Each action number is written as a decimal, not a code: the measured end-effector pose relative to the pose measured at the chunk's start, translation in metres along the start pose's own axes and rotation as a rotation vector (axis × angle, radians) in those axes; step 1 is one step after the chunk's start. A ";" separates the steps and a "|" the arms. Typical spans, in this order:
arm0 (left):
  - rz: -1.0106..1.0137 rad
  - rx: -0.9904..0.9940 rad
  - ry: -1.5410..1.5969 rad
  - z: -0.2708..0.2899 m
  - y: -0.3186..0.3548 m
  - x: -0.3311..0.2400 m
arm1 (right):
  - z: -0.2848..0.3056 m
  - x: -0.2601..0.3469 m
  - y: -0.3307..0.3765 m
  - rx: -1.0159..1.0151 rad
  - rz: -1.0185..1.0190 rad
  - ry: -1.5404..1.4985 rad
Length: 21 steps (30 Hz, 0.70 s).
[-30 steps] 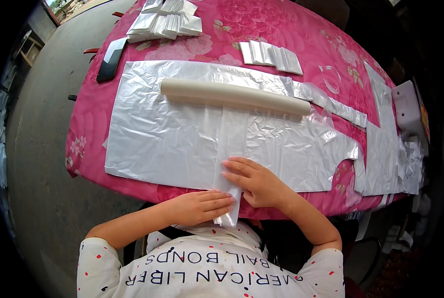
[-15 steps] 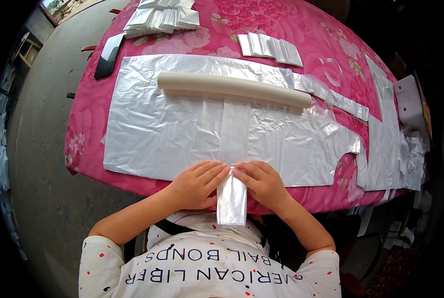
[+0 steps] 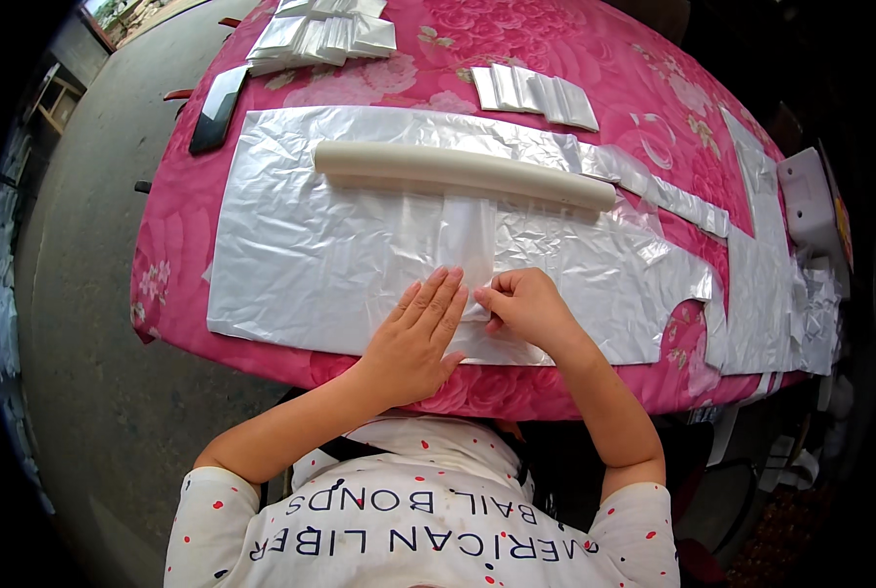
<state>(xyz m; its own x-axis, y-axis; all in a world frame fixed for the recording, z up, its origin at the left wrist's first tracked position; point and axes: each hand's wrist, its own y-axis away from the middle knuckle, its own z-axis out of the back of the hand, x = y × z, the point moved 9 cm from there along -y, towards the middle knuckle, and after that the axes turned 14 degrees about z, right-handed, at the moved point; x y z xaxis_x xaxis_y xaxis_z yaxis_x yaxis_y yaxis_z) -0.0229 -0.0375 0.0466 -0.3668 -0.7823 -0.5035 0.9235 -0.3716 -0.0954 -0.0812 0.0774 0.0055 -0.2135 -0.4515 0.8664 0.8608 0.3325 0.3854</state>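
A stack of clear plastic bags (image 3: 291, 245) lies flat near the table's front edge. A narrow folded plastic strip (image 3: 467, 230) runs down its middle from under a cream-coloured tube (image 3: 458, 176), which rests across the bags. My left hand (image 3: 411, 338) lies flat on the plastic at the strip's near end, fingers stretched out. Just right of those fingertips, my right hand (image 3: 528, 309) is closed, thumb and forefinger pinching the near part of the folded strip. My hands partly hide that end.
A pink flowered cloth (image 3: 399, 78) covers the table. At the far left are a dark phone (image 3: 218, 110) and a pile of folded bags (image 3: 325, 39). More folded bags (image 3: 536, 95) lie at the back. A white plastic container (image 3: 805, 201) stands at the right, beside loose bags (image 3: 756, 304).
The strip's near end, which hung over the table edge between my hands, is now up on the bags. Both hands have moved away from me, and my left hand has flattened out.
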 end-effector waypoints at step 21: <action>-0.035 -0.048 -0.085 0.010 -0.024 -0.001 | 0.003 0.057 0.015 -0.058 1.059 0.777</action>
<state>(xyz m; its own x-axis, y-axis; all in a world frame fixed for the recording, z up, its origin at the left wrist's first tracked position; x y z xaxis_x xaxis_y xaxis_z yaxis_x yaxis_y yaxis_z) -0.0458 -0.0334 0.0579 -0.4055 -0.8095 -0.4245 0.9134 -0.3767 -0.1542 -0.0814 0.0591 0.0620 0.8759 -0.3579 0.3237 0.4688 0.7902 -0.3948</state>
